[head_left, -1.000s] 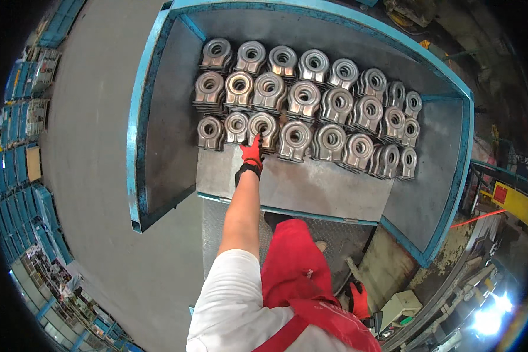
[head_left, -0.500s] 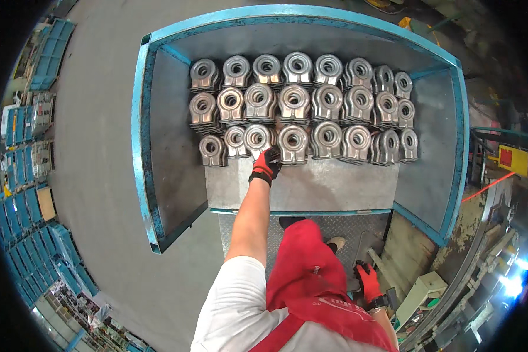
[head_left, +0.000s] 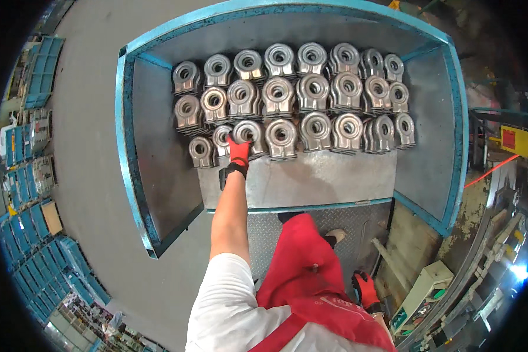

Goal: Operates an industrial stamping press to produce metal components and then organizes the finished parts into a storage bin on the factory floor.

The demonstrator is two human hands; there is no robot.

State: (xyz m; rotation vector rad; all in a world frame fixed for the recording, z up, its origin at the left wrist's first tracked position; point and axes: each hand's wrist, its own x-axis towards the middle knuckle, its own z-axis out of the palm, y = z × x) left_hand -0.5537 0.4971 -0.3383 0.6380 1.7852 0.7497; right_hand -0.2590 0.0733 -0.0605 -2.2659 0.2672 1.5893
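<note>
My left hand, in a red and black glove, reaches into a large blue-framed metal bin. Its fingers close around the near end of a ring-shaped metal bracket on top of a stack in the front row. Just left of the fingers is another bracket stack; to the right stands one more bracket stack. My right hand, gloved alike, hangs low beside my red-clad leg, fingers loosely apart and nothing visible in it.
Stacked brackets fill three rows across the bin floor. Below its near edge lies a patterned metal plate. A pale green box and machinery stand at right, with a bright glare beyond. Blue crates line the far left.
My left hand has shifted left, from the right side of the front-row stack to the front of it. The view has moved slightly; my right hand still hangs low.
</note>
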